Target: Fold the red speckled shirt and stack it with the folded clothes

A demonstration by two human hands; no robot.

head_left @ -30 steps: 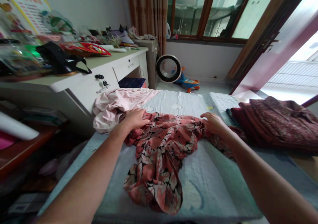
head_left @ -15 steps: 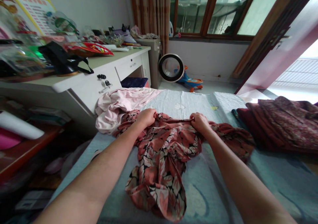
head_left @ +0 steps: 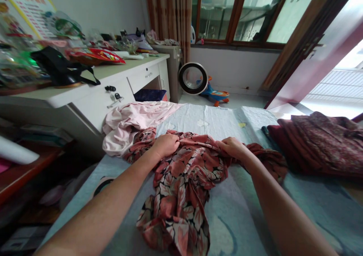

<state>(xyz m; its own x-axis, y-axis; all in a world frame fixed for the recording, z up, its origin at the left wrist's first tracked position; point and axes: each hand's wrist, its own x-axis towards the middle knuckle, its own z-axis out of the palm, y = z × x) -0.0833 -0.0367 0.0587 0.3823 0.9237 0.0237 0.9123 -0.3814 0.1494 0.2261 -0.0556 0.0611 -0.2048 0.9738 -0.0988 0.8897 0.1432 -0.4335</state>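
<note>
A reddish garment with a leaf print (head_left: 184, 180) lies crumpled on the bed, its lower part trailing toward me. My left hand (head_left: 166, 145) is closed on its far edge at the left. At the right of that edge, my right hand (head_left: 231, 148) grips the same cloth, its fingertips partly sunk in the folds. Between the two hands the upper edge runs bunched and slightly slack. A darker sleeve-like part (head_left: 268, 159) spreads out past my right hand. Beyond my left hand a pale pink cloth (head_left: 127, 123) touches the garment.
Folded dark red clothes (head_left: 326, 142) are stacked on the bed's right side. A light blue sheet (head_left: 224, 210) covers the bed. To the left stands a white desk (head_left: 93, 112) crowded with items. A washing machine's round door (head_left: 193, 78) hangs open at the back.
Both hands have come slightly nearer to me and lower over the garment. Its upper edge, stretched straight before, is now looser and folded over. The view has shifted slightly.
</note>
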